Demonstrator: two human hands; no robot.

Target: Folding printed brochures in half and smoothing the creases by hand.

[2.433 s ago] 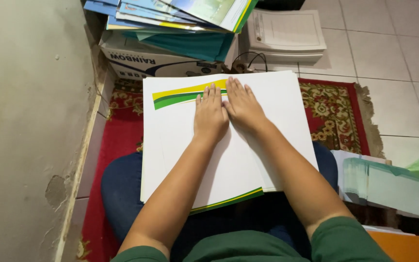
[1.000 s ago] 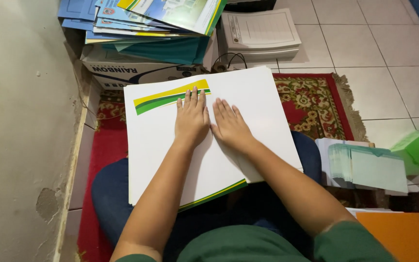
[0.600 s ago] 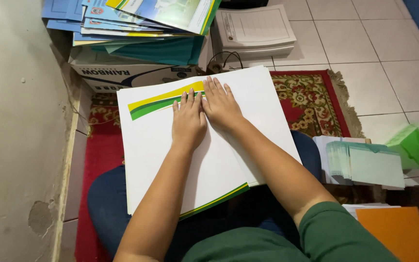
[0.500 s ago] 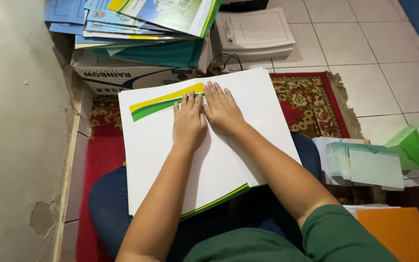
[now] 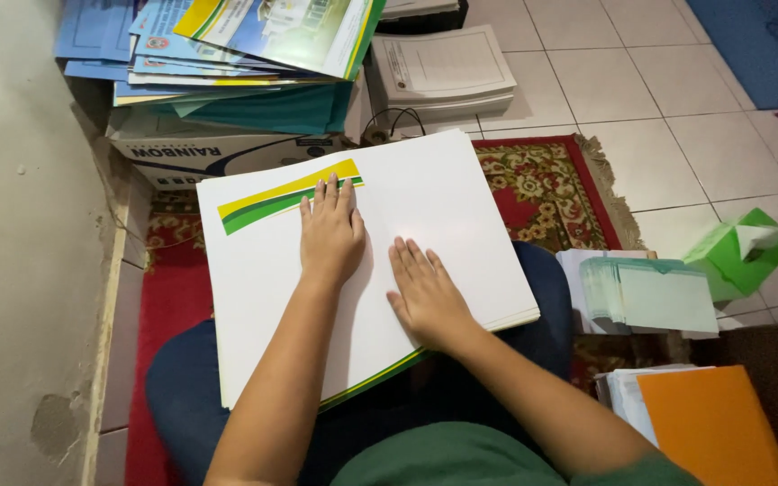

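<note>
Under both hands lies a large white sheet stack [image 5: 461, 207] with a yellow and green stripe, resting on the person's lap. Left hand [image 5: 330, 236] presses flat, fingers spread, near the stripe; right hand [image 5: 425, 292] lies flat just beside it, closer to the body. Neither grips anything. Beyond the hands stands a cardboard box [image 5: 227, 153] topped with blue folders [image 5: 254, 45]. Right of the right hand sit pale green papers [image 5: 650, 292] and a green tissue box [image 5: 740, 252].

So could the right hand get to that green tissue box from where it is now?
Probably yes: the right hand lies flat on the white sheets, holding nothing, and the green tissue box stands unobstructed on the floor to its right.
</note>
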